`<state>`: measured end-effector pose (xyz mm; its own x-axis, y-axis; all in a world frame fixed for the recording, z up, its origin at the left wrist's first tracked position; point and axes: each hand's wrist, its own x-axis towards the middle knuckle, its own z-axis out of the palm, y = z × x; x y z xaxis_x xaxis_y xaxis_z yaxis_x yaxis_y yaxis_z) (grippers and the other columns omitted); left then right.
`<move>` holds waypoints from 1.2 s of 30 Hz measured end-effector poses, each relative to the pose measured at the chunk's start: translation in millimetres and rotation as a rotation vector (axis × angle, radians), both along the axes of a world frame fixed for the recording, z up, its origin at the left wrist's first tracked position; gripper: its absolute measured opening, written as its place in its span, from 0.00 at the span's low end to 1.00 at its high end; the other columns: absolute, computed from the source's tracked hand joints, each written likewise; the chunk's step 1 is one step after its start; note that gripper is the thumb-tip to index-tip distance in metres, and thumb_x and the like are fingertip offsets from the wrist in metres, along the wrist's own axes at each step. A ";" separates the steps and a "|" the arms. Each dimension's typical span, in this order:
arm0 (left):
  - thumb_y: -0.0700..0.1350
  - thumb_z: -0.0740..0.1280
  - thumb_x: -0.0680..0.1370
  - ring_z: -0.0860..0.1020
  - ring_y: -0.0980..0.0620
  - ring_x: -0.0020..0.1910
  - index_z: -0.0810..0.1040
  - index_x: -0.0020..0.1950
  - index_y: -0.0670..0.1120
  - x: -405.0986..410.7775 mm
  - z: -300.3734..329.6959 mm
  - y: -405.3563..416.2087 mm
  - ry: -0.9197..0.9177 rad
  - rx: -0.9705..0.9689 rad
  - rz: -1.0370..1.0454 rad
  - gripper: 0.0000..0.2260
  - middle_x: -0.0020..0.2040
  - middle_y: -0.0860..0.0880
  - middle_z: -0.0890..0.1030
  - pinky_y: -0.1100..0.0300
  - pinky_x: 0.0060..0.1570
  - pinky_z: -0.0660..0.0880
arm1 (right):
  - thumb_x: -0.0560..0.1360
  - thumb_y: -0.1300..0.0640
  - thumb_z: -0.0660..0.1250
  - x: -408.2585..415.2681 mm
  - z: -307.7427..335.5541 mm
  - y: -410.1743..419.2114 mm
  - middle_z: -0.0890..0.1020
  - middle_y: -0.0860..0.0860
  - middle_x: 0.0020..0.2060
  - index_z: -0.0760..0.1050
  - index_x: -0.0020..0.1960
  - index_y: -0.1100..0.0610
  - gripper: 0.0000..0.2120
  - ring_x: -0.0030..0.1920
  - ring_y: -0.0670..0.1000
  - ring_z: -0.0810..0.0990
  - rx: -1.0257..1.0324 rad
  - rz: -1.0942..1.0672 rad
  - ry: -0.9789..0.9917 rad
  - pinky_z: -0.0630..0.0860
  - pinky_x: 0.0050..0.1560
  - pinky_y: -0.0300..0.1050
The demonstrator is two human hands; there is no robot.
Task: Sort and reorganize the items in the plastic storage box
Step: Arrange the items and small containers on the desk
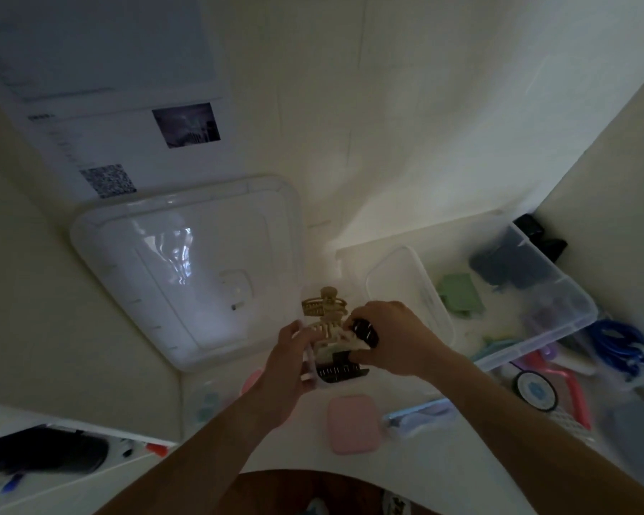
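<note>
The clear plastic storage box [569,310] sits at the right of the frame on the pale counter [417,473], open, and I see it holding a green folded item [460,293], a dark blue-grey bundle [510,263] and a smaller clear plastic container [409,291] at its left end. Its large translucent lid [186,269] lies well apart, in the centre left of the frame, flat on the counter.

Both hands meet in the middle of the frame, between lid and box. My left hand [289,366] curls round a bundle of hair claw clips: a gold claw clip [324,304] sticks up at the top, a cream claw clip [331,336] lies under it, and a black toothed claw clip [341,369] hangs at the bottom. My right hand [391,336] pinches a small black clip [367,330] with its fingertips, right against the bundle; I cannot tell if that clip is joined to the others.

Below the hands a pink rounded case [354,423] rests on the counter, with a clear pouch [421,416] just beside it to the right. At the lower right, outside the box, lie a coiled blue cable [618,345], a pink comb [575,395] and a round dark-rimmed item [536,392]. On the wall at the upper left hangs a white printed sheet [127,143]; the print is too blurred to read.
</note>
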<state>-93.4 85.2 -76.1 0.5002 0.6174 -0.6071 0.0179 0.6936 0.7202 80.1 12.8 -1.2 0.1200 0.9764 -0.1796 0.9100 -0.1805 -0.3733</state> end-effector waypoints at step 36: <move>0.57 0.75 0.71 0.82 0.38 0.56 0.73 0.66 0.57 2.9 -10.4 -19.0 0.005 0.011 0.021 0.26 0.57 0.45 0.83 0.34 0.57 0.76 | 0.72 0.61 0.69 -9.0 -1.8 -4.4 0.76 0.52 0.49 0.79 0.60 0.49 0.18 0.49 0.52 0.76 0.056 -0.023 -0.036 0.75 0.49 0.44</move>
